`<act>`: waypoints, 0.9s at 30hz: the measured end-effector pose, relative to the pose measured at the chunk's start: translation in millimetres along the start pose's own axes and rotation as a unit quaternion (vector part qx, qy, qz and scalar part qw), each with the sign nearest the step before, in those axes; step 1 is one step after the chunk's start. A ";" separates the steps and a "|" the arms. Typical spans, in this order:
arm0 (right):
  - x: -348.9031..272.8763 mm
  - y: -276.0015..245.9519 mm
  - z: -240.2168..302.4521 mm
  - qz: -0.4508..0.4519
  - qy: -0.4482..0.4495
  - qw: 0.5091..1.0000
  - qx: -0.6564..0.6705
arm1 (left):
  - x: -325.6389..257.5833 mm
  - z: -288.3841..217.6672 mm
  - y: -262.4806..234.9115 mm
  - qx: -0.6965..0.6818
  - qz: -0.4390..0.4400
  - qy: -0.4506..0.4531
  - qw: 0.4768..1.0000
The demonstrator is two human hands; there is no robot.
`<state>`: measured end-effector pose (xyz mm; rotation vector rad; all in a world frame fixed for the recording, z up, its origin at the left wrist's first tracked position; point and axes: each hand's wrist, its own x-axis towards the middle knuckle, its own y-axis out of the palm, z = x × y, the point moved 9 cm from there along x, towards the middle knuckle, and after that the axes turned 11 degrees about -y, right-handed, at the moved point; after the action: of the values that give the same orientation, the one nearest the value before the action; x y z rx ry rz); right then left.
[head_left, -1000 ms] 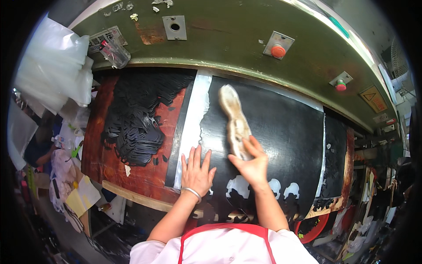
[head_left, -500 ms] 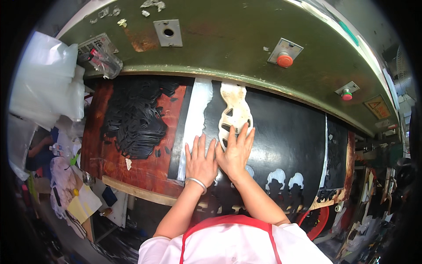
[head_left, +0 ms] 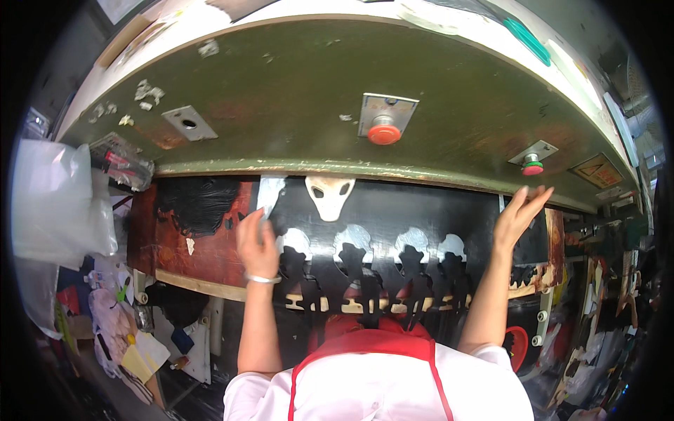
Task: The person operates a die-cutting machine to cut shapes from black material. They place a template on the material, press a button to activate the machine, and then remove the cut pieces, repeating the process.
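A cream-coloured flat plate with cutouts, perhaps a template or cutting die, lies on a black sheet, its far part hidden beneath the green machine beam. My left hand is open and slightly blurred, raised beside a whitish strip left of the plate. My right hand is open and empty, its fingers stretched just below a green-ringed push button, seemingly apart from it. Whitish patches show through cutouts along the sheet's near edge, where black strips hang down.
Thin black cut pieces are heaped on the reddish-brown board at left. A large red button juts from the beam. Clear plastic bags hang at far left, and a red basin stands below at right.
Both hands have let go of the cream plate and spread apart, the right one up toward the buttons. The plate sits farther under the beam. My view has tilted upward.
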<state>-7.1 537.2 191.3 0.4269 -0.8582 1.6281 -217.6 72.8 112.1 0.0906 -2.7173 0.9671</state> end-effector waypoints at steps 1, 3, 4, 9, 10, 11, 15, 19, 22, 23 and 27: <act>23.6 5.1 4.9 0.024 -0.076 0.986 -0.143 | -0.4 7.0 -7.7 0.041 -0.014 -0.025 0.999; 42.4 26.4 0.2 0.057 -0.104 0.981 -0.156 | -8.3 30.2 -8.0 0.096 0.025 -0.113 0.989; 45.8 32.4 -1.0 0.050 -0.110 0.978 -0.169 | -15.8 44.6 -1.0 0.106 0.064 -0.166 0.978; 34.8 35.5 -6.3 0.009 -0.148 0.979 -0.140 | -25.0 42.9 23.9 0.189 -0.006 -0.055 0.980; 32.4 35.0 -13.7 0.028 -0.143 0.979 -0.142 | -23.9 46.7 25.4 0.194 -0.018 -0.068 0.978; 30.5 31.0 -20.9 0.041 -0.145 0.978 -0.142 | -23.9 45.8 26.8 0.188 -0.022 -0.062 0.980; -4.3 -3.7 -63.0 0.114 -0.096 0.968 -0.203 | -26.1 47.4 15.3 0.144 -0.029 -0.048 0.988; -101.0 -61.2 -144.8 0.115 0.297 0.946 -0.055 | -34.3 72.7 11.0 0.098 0.004 -0.080 0.992; -116.7 -62.1 -126.8 0.202 0.132 0.958 -0.157 | -35.4 91.2 11.2 0.020 0.006 -0.061 0.998; -120.2 -64.6 -130.6 0.234 0.131 0.932 -0.243 | -37.1 111.1 18.2 0.033 0.035 -0.136 0.990; -126.8 -75.3 -116.9 0.184 0.116 0.968 -0.124 | -38.9 119.2 6.9 0.018 0.061 -0.123 0.990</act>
<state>116.4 538.9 49.4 -0.1068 -0.9863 1.8332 -207.0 2.1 8.8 0.0556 -2.9601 1.1068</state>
